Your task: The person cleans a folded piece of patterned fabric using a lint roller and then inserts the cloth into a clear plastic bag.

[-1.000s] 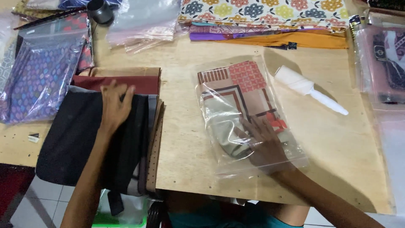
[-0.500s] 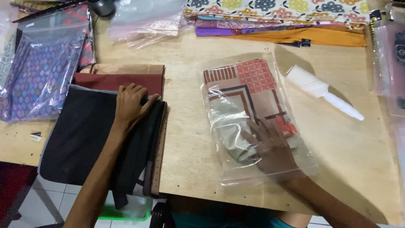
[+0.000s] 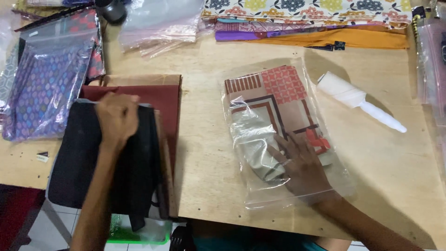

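Observation:
My right hand lies flat, fingers spread, on a clear plastic bag that holds a folded patterned cloth in red, beige and grey. The bag rests on the wooden table. My left hand is curled over the far edge of a folded black cloth, the top of a stack at the table's left front. Under it show a dark red cloth and a tan one.
A white lint roller lies right of the bag. Folded orange, purple and floral fabrics sit along the back edge. Bagged purple patterned cloths are at the far left, empty clear bags behind. More bagged items are at the right edge.
My left hand went from lying flat on the black cloth to curling its fingers over its far edge. My right hand stays pressed on the bag.

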